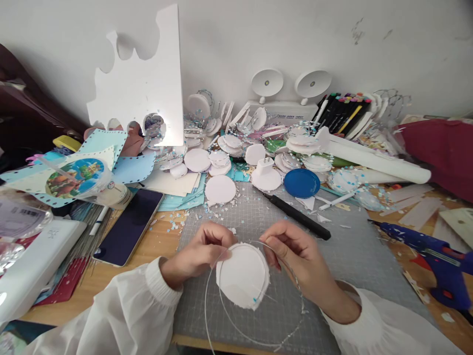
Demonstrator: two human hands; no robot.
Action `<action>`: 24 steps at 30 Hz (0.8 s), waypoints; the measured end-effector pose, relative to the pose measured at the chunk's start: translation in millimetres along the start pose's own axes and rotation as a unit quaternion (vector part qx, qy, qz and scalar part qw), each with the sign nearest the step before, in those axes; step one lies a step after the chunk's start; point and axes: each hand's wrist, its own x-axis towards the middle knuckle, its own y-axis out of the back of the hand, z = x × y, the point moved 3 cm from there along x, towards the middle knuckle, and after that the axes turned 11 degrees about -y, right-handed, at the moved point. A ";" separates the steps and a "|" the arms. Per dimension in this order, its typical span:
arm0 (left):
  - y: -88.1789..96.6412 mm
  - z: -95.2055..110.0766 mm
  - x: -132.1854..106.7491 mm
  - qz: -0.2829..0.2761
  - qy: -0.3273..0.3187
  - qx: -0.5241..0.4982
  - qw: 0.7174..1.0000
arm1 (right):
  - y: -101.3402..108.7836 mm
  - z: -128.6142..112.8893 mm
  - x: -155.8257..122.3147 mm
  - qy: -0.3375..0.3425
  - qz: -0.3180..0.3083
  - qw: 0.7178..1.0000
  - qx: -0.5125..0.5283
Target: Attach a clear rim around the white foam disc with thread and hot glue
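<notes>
A white foam disc point(242, 278) with a ragged edge is held above the grey cutting mat point(332, 305). My left hand point(207, 249) pinches its upper left rim between thumb and fingers. With thumb and forefinger closed, my right hand point(295, 256) grips a thin whitish wire point(254, 340) at the disc's upper right. The wire curves along the disc's rim and makes a wide loop below it, with small bits along its right part. One loose end hangs down at the lower left. A black craft knife point(297, 215) lies on the mat beyond my right hand.
Behind the mat are piles of white foam discs point(220, 189) and a blue round lid point(302, 183). On the left lie a phone point(129, 227) and a lidded cup point(88, 180). A blue glue gun point(432, 256) lies right. A cut foam board point(148, 79) leans at the wall.
</notes>
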 end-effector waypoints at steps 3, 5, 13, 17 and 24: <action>1.0 -0.8 -0.2 -0.007 -0.006 0.012 1.000 | 0.9 -2.0 1.0 0.021 0.011 1.000 0.016; 1.4 -0.9 -0.6 -0.012 -0.010 0.027 1.000 | 1.3 -2.1 1.8 0.011 0.007 0.999 0.037; -1.0 1.0 -1.6 -0.023 -0.035 0.086 0.995 | -5.8 1.1 1.1 -0.101 -0.102 0.989 -0.040; -2.5 2.6 -1.3 -0.027 -0.035 0.091 0.995 | -3.8 -0.7 0.8 -0.079 -0.078 0.993 -0.034; -3.0 0.0 -2.3 -0.079 -0.048 0.155 0.984 | 0.6 3.6 0.8 -0.066 -0.056 0.996 -0.027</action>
